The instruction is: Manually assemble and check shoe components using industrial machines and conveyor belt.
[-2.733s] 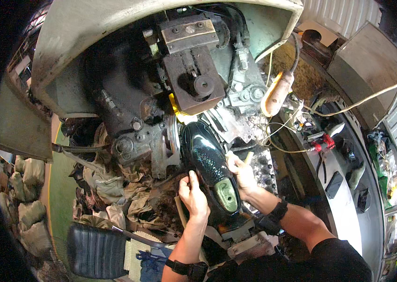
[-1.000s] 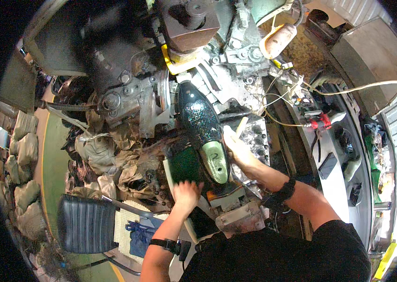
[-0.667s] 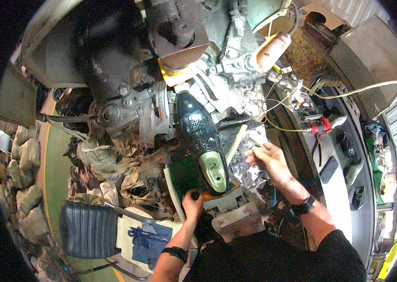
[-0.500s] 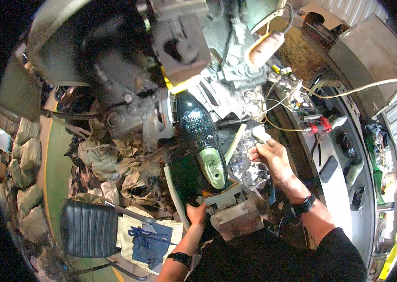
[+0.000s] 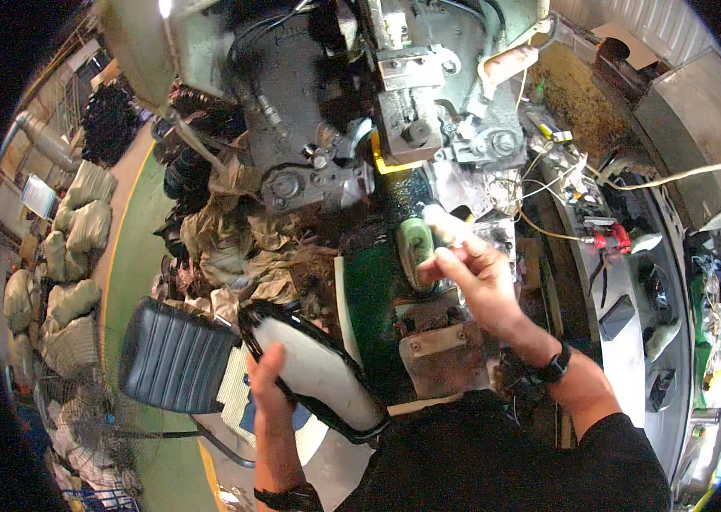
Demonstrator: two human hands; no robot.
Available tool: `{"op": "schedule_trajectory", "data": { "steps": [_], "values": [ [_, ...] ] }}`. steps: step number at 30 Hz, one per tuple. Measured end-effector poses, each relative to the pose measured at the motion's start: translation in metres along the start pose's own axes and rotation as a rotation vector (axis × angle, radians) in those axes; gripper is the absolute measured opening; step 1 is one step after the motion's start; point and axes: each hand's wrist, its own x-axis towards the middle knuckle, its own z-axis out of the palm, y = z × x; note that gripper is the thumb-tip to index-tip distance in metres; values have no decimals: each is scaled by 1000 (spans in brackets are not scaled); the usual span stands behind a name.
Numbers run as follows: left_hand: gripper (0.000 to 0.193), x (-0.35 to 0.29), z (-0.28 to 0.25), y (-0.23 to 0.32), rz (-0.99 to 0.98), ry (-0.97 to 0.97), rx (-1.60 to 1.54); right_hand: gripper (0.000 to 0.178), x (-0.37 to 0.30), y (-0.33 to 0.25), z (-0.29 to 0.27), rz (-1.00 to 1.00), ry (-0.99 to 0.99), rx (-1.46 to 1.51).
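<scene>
My left hand (image 5: 268, 384) grips a long black-edged piece with a pale inner face (image 5: 309, 354); it looks like a boot upper. It lies at a slant between the chair and the machine. My right hand (image 5: 488, 277) pinches a small whitish piece (image 5: 439, 220), too blurred to name, beside a green shoe last (image 5: 416, 239). A black textured cover (image 5: 405, 192) sits over the far part of the last. That far end lies under the machine's yellow-edged head (image 5: 403, 162). A worn brown pad (image 5: 441, 358) lies at the machine's near side.
A black chair (image 5: 177, 354) stands at the left, with crumpled tan cloth (image 5: 224, 243) behind it. Pale sacks (image 5: 83, 213) line the far-left floor. On the right bench are a red tool (image 5: 612, 239), a dark phone-like slab (image 5: 616, 317) and loose cables.
My left hand has moved left from the machine's near edge and now holds the boot upper. My right hand has come left to the last with the whitish piece. The view has shifted.
</scene>
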Motion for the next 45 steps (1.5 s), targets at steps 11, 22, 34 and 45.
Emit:
{"op": "schedule_trajectory", "data": {
  "steps": [11, 22, 34, 45],
  "values": [
    [50, -17, 109, -12, 11, -345, -277, 43, -42, -48, 51, -207, 259, -184],
    [57, -51, 244, -87, -103, -546, -139, 47, -154, -76, -70, -68, 441, -225],
    [61, -188, 382, -187, -125, -1438, 26, 62, -355, -81, -190, -248, 986, 320],
    [55, -326, 484, -262, -53, -1866, 279, 65, -517, -100, -279, -258, 1308, 73]
  ]
}}
